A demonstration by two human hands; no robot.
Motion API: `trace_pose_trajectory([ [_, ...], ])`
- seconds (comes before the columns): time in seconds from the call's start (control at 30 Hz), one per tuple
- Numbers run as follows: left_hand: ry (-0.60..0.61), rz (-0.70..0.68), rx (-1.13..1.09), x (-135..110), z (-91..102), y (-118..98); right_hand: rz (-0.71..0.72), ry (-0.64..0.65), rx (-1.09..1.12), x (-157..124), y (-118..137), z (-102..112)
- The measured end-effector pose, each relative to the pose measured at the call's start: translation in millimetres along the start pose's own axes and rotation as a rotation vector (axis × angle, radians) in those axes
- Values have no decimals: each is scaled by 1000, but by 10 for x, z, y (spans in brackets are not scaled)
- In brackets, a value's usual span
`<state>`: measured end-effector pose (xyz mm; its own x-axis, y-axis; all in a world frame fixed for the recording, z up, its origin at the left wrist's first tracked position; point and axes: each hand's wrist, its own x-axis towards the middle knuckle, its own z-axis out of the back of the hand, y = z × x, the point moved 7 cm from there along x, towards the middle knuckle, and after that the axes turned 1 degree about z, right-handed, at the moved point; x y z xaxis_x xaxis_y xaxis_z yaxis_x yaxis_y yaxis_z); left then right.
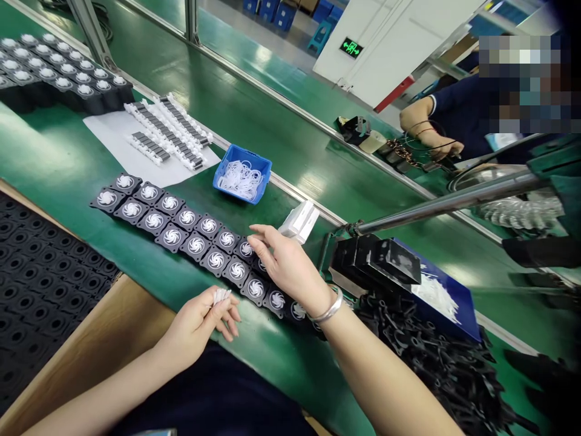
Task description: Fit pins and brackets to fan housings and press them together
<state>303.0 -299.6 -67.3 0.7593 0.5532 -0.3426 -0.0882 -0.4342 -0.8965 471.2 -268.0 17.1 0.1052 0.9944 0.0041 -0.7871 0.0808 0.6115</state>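
A double row of black square frames with white swirl impellers [181,227] lies across the green belt [59,169]. My right hand [284,263] rests over the near end of this row, fingers pressed together and pointing left at one frame. My left hand [204,318] hovers at the belt's near edge with its fingers pinched on a small bunch of white rings [221,295]. A blue bin of white rings [242,174] stands just behind the row.
A stack of trays with white-centred black parts [59,75] sits far left, beside white-and-black strips on a sheet [167,130]. A press fixture [376,263], a blue tray and a heap of black parts [436,357] lie right. Another person works across the belt [436,130].
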Motion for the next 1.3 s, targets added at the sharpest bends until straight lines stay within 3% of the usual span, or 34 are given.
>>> trace_pose_trajectory([
  [0.53,-13,-12,12,15,30,-49,28,17,-59,-49,15,15],
  [0.7,-18,-30,9,-10,15,-102,168,-196,-101,-213,250,298],
  [0.77,-6,-51,19,-16,-4,-147,249,-142,-40,-328,400,283],
  [0.83,26,-84,44,-22,-40,-197,296,6,63,-434,512,150],
  [0.93,64,-144,68,-39,-91,-262,284,82,184,-532,564,-8],
  [1.03,72,-176,15,-61,-114,-288,274,30,298,-552,547,-6],
  [1.2,-33,-139,-99,-69,-17,-252,132,-348,369,-533,332,333],
  [1.3,-65,-82,-82,-65,34,-190,135,-279,195,-479,318,270],
])
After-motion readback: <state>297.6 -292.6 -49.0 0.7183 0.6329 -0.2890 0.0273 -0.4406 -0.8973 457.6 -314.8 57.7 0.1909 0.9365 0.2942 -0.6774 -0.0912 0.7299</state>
